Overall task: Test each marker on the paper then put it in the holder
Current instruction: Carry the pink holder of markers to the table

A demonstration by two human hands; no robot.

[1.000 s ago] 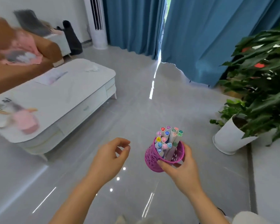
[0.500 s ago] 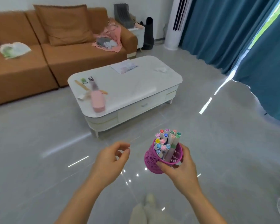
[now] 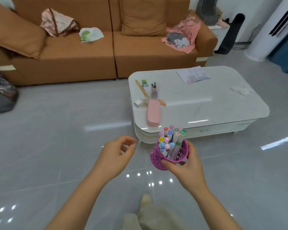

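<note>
Right hand (image 3: 189, 171), fingers (image 3: 170, 164) clamped round holder (image 3: 156, 161) of markers (image 3: 170, 140), likely bound for tabletop (image 3: 206, 105); left hand (image 3: 115, 156) loosely curled, empty.

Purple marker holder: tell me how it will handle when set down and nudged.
Probably top-heavy: the markers stand well above the rim of the purple holder, so a nudge may tip it. Likely light, since the right hand carries it alone. Its cut-out wall probably gives good grip.

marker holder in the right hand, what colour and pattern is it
The marker holder is magenta-purple with a lacy cut-out pattern, best seen in the head view.
</note>
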